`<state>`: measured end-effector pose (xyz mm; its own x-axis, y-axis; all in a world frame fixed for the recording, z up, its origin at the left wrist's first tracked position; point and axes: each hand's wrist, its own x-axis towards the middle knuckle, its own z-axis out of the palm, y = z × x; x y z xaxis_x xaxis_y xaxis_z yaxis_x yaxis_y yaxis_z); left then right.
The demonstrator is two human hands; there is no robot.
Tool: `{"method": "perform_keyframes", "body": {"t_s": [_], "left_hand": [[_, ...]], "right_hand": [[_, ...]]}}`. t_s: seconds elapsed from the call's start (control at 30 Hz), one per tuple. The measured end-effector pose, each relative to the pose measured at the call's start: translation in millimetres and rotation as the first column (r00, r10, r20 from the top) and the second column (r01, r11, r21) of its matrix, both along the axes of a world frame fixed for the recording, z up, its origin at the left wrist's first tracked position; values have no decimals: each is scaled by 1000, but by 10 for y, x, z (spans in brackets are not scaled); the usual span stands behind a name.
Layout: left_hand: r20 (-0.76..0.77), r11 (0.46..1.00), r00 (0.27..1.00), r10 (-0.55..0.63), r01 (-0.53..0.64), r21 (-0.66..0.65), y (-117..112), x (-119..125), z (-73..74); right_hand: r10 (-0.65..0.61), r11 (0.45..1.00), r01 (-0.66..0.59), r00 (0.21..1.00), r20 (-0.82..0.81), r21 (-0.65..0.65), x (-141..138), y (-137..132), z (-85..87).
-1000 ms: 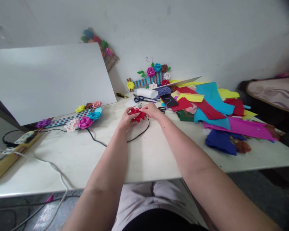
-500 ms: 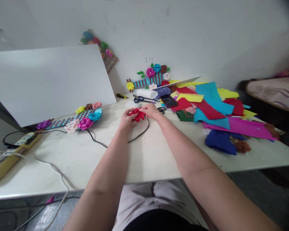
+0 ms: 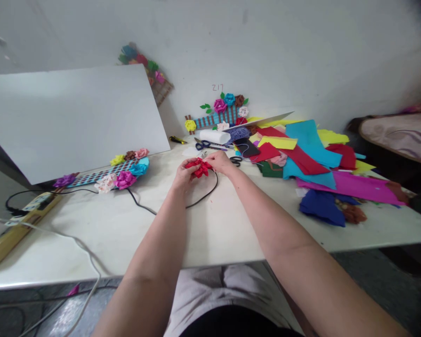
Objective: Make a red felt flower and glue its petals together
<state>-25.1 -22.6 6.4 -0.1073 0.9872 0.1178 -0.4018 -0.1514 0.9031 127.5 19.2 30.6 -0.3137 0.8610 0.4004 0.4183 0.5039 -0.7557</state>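
A red paper flower (image 3: pixel 202 168) is held just above the white table, between both hands. My left hand (image 3: pixel 185 174) grips it from the left, thumb and fingers closed on the petals. From the right, my right hand (image 3: pixel 219 162) pinches the flower's edge with its fingertips. A black cord (image 3: pixel 205 196) curves out from under the hands; what it leads to is hidden. Beyond the hands lie blue-handled scissors (image 3: pixel 204 145) and a white roll (image 3: pixel 214 136). Black-handled scissors (image 3: pixel 235 161) rest right of my right hand.
Coloured crepe paper (image 3: pixel 308 145) is heaped at the right. A flower-trimmed panel (image 3: pixel 105 175) lies at the left before a white board (image 3: pixel 73 117). A power strip (image 3: pixel 28 220) with cables sits at the left edge. A yellow cutter (image 3: pixel 177 140) lies behind.
The red flower has shifted very slightly in the fingers. Both hands stay in nearly the same place.
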Motion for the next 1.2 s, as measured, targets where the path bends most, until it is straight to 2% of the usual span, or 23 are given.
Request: {"method": "perform_keyframes", "body": {"t_s": [0.3, 0.53, 0.63, 0.87, 1.2], "left_hand": [[44, 1000, 999, -22, 22, 11, 16, -15, -16], [87, 998, 995, -43, 40, 39, 49, -33, -27], [98, 999, 994, -47, 44, 28, 36, -35, -11], [90, 998, 994, -54, 52, 31, 26, -44, -8], [93, 995, 993, -76, 69, 76, 59, -57, -41]], "right_hand": [[3, 993, -2, 1000, -1, 116, -7, 71, -37], [-84, 965, 48, 988, 127, 259, -39, 127, -34], [-96, 964, 57, 985, 141, 258, -36, 144, -43], [-27, 968, 4, 996, 90, 252, -8, 148, -44], [-35, 976, 15, 995, 89, 219, -18, 119, -37]]}}
